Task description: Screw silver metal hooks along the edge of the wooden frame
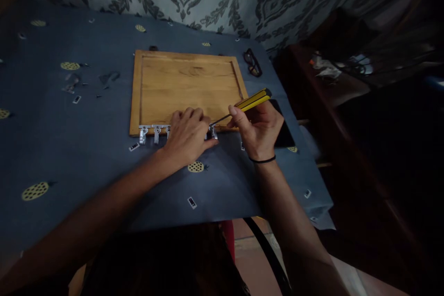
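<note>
A wooden board (187, 85) with a raised rim lies on a blue cloth. Along its near edge runs a metal hook rail (150, 130) with several small hooks. My left hand (188, 136) presses down on the rail's right part, fingers curled over it. My right hand (258, 128) grips a screwdriver (249, 101) with a yellow and black handle. Its thin shaft slants down to the left, and its tip meets the rail's right end beside my left fingers.
The blue cloth (69, 148) with yellow pineapple prints covers the table. Small metal bits and scraps (74, 84) lie at the left. Dark glasses (252, 62) rest behind the board. A black flat object (284, 134) lies under my right hand. Dark furniture stands at the right.
</note>
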Demonstrator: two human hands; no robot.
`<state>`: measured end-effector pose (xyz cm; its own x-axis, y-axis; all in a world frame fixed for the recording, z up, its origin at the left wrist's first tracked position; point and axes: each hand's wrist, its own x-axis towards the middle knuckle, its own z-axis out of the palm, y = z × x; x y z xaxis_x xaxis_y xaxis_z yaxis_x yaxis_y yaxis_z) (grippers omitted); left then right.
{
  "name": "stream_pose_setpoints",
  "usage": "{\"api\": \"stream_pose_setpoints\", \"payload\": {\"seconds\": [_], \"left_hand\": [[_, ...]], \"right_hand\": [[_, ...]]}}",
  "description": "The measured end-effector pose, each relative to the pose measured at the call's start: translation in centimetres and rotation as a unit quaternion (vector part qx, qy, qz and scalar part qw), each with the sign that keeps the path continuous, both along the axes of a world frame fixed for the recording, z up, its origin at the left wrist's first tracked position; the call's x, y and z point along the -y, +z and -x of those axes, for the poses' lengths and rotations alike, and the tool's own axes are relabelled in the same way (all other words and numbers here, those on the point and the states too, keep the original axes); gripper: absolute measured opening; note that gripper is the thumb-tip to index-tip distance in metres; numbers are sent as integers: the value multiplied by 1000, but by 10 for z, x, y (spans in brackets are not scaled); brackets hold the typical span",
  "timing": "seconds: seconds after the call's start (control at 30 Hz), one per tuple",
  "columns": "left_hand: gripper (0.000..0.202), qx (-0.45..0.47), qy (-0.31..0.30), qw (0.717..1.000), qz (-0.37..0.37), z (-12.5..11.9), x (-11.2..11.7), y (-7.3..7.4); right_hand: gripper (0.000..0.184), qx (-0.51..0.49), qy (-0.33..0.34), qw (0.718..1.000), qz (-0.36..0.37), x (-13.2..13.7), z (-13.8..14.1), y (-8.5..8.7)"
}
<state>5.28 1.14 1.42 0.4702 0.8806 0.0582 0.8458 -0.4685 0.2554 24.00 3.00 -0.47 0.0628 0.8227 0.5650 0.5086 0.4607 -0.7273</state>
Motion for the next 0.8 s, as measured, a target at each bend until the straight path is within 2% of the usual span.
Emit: {"api": "stream_pose_setpoints", "payload": {"seconds": [0.17, 0.33, 0.47, 0.63, 0.8], "left_hand": [[41, 0, 0, 1000, 1, 0, 0, -1], [40, -1, 2, 1000, 0, 0, -1, 0], [40, 4, 1, 1000, -7, 0, -1, -2], [40, 8, 1, 1000, -5, 0, 0, -3], [41, 11, 5, 1000, -3, 0, 0, -2]], "right_hand": [[45, 5, -42, 999, -12, 2, 3, -6], [46, -1, -55, 998, -19, 2, 7, -9], [46, -27, -61, 997, -32, 6, 10, -4], [44, -54, -108, 991, -62, 10, 11, 4], [45, -15, -92, 995, -42, 8, 5, -3]]}}
